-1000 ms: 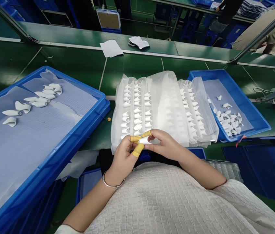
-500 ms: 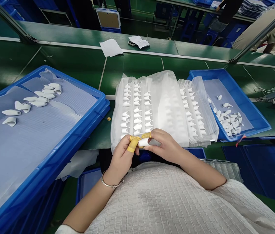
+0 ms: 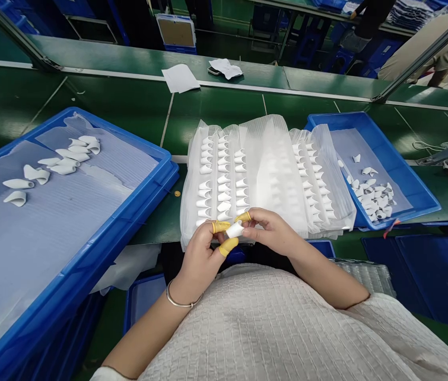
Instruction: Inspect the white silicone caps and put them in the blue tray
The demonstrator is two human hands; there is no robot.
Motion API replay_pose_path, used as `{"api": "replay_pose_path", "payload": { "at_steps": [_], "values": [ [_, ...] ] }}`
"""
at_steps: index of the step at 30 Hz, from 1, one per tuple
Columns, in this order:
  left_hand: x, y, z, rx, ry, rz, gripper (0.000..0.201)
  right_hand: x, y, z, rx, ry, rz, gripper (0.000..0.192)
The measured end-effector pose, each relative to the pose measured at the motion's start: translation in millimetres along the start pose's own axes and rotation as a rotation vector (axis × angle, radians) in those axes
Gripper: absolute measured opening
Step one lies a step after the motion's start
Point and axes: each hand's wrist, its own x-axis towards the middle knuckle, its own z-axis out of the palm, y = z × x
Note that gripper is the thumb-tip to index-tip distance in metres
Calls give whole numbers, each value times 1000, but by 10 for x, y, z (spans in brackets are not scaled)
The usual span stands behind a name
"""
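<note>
A small white plastic cap (image 3: 234,229), smooth and tube-like, is pinched between both hands just over the near edge of the clear blister tray (image 3: 266,174). Its long axis lies roughly level, tilted slightly up toward the right. The left hand (image 3: 202,254) grips it with fingers (image 3: 221,227) in yellow rubber cots; the right hand (image 3: 274,233) clasps its other end. Ribbed blue bins flank the tray on the green bench (image 3: 216,108).
</note>
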Motion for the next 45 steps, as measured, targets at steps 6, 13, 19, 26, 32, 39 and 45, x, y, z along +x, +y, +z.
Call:
{"api": "replay_pose_path", "payload": {
  "at_steps": [6, 13, 19, 26, 32, 39, 45],
  "values": [
    [-12, 55, 13, -52, 16, -77, 18, -30, 14, -31, -119, 10, -208, 27],
    [-7, 36, -28, 163, 22, 152, 8, -21, 27, -48, -151, -10, -233, 28],
    [2, 7, -36, 394, -1, 378, 5, 65, -73, -136, 38, -149, 129, 31],
    [14, -43, -113, 379, 150, 300, 9, 811, -192, -568, -284, -8, 135, 19],
    [-45, 17, -215, 334, 83, 193, 21, 1749, -75, -1000, -639, 344, 136, 22],
    [-112, -124, -328, 359, 92, 72, 27, 2032, 153, -939, -926, 337, 265, 21],
    [-98, -11, -479, 416, 33, 17, 25, 2107, 39, -959, -1087, 176, 301, 23]
  ]
}}
